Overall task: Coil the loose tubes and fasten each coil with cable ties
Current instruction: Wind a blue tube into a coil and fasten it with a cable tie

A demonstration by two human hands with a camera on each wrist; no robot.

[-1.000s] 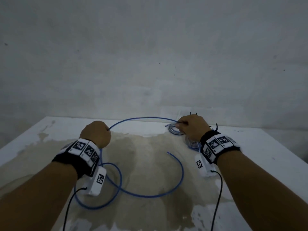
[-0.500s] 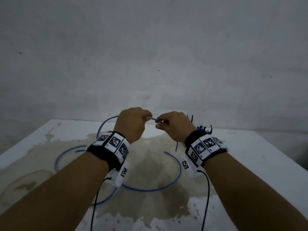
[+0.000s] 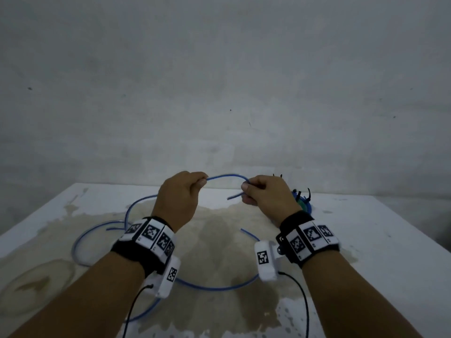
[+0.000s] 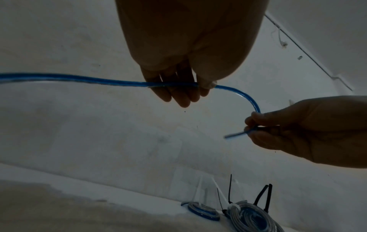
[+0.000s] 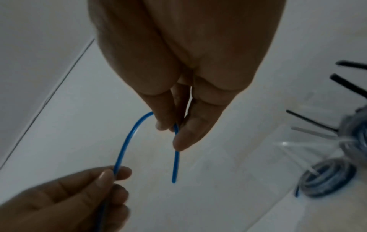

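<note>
A thin blue tube (image 3: 227, 176) arches between my two raised hands above the table. My left hand (image 3: 181, 198) pinches it a short way along (image 4: 178, 84). My right hand (image 3: 263, 191) pinches it near its free end, which sticks out below the fingers (image 5: 174, 166). The rest of the tube (image 3: 219, 287) lies in wide loose loops on the table under my forearms. Finished coils with black and white cable ties (image 4: 248, 215) sit at the far right of the table (image 3: 303, 203).
The white table (image 3: 390, 252) has a large brownish stain in its middle and ends at a grey wall. Black sensor cords hang from both wrist bands. A second small coil (image 5: 329, 177) lies beside the bigger one.
My hands have moved apart, so a short arch of tube now spans between them. A second ago the left hand was low at the left and the right hand was by the coils.
</note>
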